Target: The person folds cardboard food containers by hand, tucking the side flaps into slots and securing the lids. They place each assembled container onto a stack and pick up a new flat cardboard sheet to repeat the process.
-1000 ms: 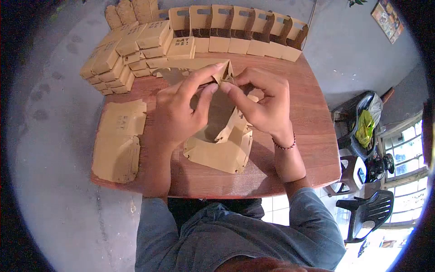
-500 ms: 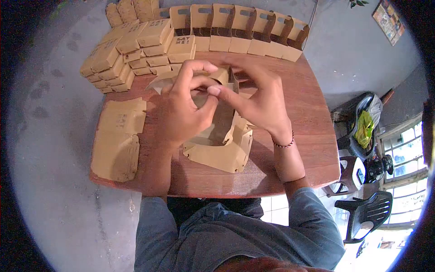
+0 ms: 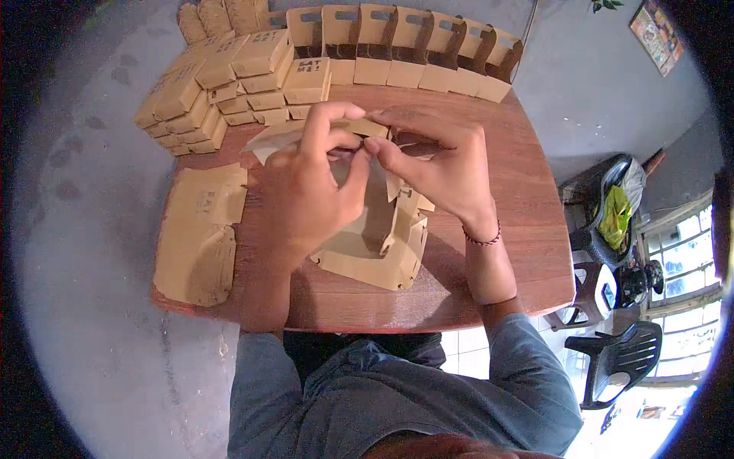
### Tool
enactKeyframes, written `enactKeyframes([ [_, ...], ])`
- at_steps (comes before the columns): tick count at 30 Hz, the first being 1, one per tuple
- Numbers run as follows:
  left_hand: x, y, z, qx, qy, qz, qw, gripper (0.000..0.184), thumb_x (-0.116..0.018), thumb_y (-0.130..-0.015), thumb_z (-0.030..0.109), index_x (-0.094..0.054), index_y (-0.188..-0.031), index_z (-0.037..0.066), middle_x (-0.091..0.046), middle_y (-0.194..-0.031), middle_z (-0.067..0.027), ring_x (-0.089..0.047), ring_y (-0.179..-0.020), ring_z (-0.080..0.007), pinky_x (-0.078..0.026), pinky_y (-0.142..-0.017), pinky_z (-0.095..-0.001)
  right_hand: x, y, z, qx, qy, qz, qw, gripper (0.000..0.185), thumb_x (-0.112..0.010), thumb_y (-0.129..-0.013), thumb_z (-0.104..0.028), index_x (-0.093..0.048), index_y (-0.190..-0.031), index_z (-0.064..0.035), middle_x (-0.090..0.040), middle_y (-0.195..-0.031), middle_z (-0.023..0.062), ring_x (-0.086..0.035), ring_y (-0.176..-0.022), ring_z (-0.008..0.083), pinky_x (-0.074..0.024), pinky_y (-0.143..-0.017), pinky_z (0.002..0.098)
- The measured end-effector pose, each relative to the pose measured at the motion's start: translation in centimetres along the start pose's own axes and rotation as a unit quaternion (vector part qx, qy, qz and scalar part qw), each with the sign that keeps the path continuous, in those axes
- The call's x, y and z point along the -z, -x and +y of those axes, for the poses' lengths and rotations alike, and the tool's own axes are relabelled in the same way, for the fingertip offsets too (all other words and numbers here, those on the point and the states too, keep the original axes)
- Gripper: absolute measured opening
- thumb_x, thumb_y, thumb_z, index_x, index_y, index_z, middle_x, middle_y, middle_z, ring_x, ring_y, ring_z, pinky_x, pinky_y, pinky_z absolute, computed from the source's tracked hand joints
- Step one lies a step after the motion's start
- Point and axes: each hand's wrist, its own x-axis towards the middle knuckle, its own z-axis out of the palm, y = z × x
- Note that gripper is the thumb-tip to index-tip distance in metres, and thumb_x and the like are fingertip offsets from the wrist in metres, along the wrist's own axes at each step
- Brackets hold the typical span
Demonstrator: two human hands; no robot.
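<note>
A partly folded brown cardboard box [image 3: 371,269] rests on the table in front of me, its inside facing up and its near wall raised. My left hand [image 3: 313,180] reaches over its left side, with thumb and index finger curled in a pinch on the far edge. My right hand [image 3: 442,157] meets it there from the right, thumb and fingers closed on the same far corner. The fingertips of both hands nearly touch. Part of the box's left side and the exact fold under the fingertips are hidden by my hands.
Flat cardboard blanks [image 3: 195,260] lie at the table's left. Closed boxes [image 3: 264,57] are stacked at the back left. A row of cardboard carriers with handle slots [image 3: 375,46] lines the back edge. Black chairs [image 3: 623,359] stand on the floor to the right.
My right hand has shifted slightly right, and its fingers have come down onto the far corner beside my left fingertips. The box's right side wall has moved a little.
</note>
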Motion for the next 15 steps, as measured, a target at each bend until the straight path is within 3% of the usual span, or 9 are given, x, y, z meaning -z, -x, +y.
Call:
enactKeyframes([
  [2,-0.3,0.0,-0.3,-0.061,-0.061,0.031,0.996,0.04,-0.07,-0.082,0.009,-0.052,-0.118,0.01,-0.072,-0.082,-0.009,-0.071,-0.076,-0.0248,-0.054,-0.064,-0.0329,0.1,0.1,-0.2,-0.014,-0.036,-0.009,0.999,0.033,-0.081,-0.077,-0.023,-0.074,-0.1,-0.0007,-0.073,-0.083,0.0144,-0.071,-0.07,0.0149,-0.0562,-0.064,0.0281],
  [6,-0.4,0.1,-0.3,-0.097,-0.085,0.061,0.99,0.043,-0.073,-0.082,0.011,-0.053,-0.12,0.01,-0.072,-0.081,-0.0078,-0.071,-0.076,-0.0239,-0.054,-0.063,-0.0315,0.6,0.1,-0.3,-0.075,-0.136,-0.027,0.987,0.032,-0.082,-0.078,-0.02,-0.074,-0.102,-0.0005,-0.075,-0.09,0.0116,-0.069,-0.078,0.01,-0.0556,-0.068,0.0269],
  [9,0.5,0.6,0.3,-0.053,-0.028,0.07,0.996,0.042,-0.075,-0.082,0.013,-0.055,-0.119,0.008,-0.071,-0.08,-0.006,-0.071,-0.077,-0.0215,-0.054,-0.067,-0.0311,2.0,-0.8,-0.1,-0.031,-0.123,0.001,0.992,0.032,-0.081,-0.078,-0.019,-0.074,-0.103,-0.0001,-0.074,-0.092,0.0101,-0.067,-0.085,0.0086,-0.0547,-0.071,0.0254],
  [11,2.0,0.7,-0.6,-0.148,-0.031,0.152,0.977,0.039,-0.075,-0.084,0.014,-0.057,-0.117,0.005,-0.072,-0.089,-0.0061,-0.07,-0.084,-0.0194,-0.054,-0.073,-0.0302,3.5,-1.3,0.1,-0.053,-0.116,0.03,0.991,0.031,-0.081,-0.079,-0.019,-0.074,-0.103,-0.0006,-0.074,-0.093,0.0088,-0.066,-0.086,0.0087,-0.0545,-0.072,0.025],
  [12,2.6,0.6,-0.9,-0.148,-0.031,0.151,0.977,0.039,-0.075,-0.084,0.014,-0.057,-0.117,0.005,-0.072,-0.089,-0.0061,-0.07,-0.084,-0.0194,-0.054,-0.073,-0.0302,4.2,-1.5,0.4,-0.074,-0.11,0.059,0.989,0.03,-0.08,-0.08,-0.019,-0.074,-0.104,-0.001,-0.073,-0.094,0.0076,-0.066,-0.088,0.0089,-0.0544,-0.072,0.0246],
  [14,3.6,0.1,-1.4,-0.178,-0.052,0.266,0.946,0.04,-0.075,-0.085,0.016,-0.057,-0.117,0.0,-0.069,-0.104,-0.0091,-0.066,-0.094,-0.0195,-0.053,-0.081,-0.0291,5.8,-2.0,1.7,-0.097,-0.134,0.07,0.984,0.03,-0.077,-0.082,-0.019,-0.073,-0.105,-0.0006,-0.072,-0.094,0.0069,-0.066,-0.086,0.01,-0.0544,-0.071,0.0247],
  [15,4.1,-0.1,-1.6,-0.179,-0.051,0.266,0.946,0.04,-0.075,-0.085,0.016,-0.057,-0.117,0.0,-0.069,-0.104,-0.0091,-0.066,-0.094,-0.0195,-0.053,-0.081,-0.0291,6.3,-2.2,2.2,-0.12,-0.158,0.079,0.977,0.03,-0.075,-0.084,-0.019,-0.073,-0.107,-0.0001,-0.071,-0.094,0.0062,-0.066,-0.085,0.0112,-0.0545,-0.07,0.0249],
])
